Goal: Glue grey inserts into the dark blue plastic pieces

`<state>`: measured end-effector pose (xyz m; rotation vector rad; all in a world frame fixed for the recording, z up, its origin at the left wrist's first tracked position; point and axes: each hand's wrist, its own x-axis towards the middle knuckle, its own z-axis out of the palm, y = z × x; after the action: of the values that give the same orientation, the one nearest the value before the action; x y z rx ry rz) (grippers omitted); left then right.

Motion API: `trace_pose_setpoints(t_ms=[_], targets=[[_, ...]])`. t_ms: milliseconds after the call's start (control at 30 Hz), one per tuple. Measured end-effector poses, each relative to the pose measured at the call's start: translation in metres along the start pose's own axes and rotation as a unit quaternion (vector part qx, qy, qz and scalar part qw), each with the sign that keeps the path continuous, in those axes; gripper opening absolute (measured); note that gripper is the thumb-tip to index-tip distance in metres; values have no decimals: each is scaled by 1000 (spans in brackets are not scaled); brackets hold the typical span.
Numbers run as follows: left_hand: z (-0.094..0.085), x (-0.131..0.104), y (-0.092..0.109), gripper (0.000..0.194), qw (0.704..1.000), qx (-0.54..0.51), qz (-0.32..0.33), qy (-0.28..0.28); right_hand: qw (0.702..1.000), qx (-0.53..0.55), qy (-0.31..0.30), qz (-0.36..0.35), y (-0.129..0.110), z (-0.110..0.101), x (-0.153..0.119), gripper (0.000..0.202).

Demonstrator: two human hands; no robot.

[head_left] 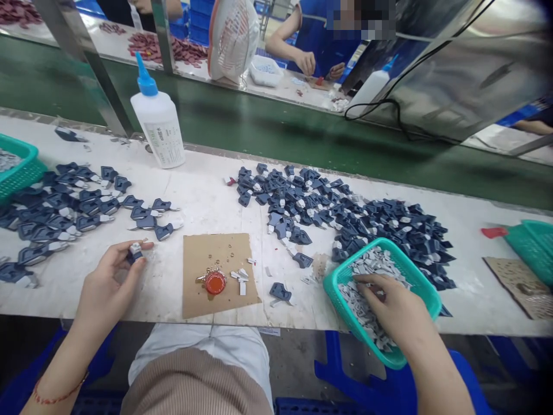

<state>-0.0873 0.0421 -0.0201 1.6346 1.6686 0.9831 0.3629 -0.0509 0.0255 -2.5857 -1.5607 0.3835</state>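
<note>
left hand (113, 275): 1 blue part (135, 252) | right hand (386, 304): 1 basket (421, 288) (white pieces)

On the white worktable (207, 202) in front of you stands a white squeeze bottle with a blue pointed cap (158, 118). A flat brown cardboard square (218, 274) lies near the table's front edge, and a small round red cap (215, 282) sits on it in a little wet puddle, maybe glue. At the far left you see the corner of another green plastic basket (19, 167). At the far right is one more green basket (536, 242) with a small red tip (493, 232) just beside it. Behind your table runs a long dark green belt (280, 132). Past it stands a white fan (233, 37), and a person in blue (319, 40) sits at the next table.
</note>
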Motion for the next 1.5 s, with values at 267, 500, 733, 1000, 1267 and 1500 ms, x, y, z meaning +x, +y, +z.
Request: trace_pose_setpoints(t_ms=[267,500,733,1000,1267,1500], targets=[[-12,20,-8,39,977,192,90,-14,997,-13,-14,-74,12,4,8,30],[-8,26,-4,23,953,233,193,8,996,5,-18,-91,14,5,10,28],[36,33,57,20,940,137,302,-81,975,196,97,41,-10,-1,-30,30],[143,53,138,22,742,179,554,-333,891,443,72,67,-67,39,-104,27],[205,41,155,21,683,194,607,-356,848,496,87,169,-69,87,-99,39],[208,44,151,17,720,170,561,-371,864,464,98,171,-71,84,-97,41]])
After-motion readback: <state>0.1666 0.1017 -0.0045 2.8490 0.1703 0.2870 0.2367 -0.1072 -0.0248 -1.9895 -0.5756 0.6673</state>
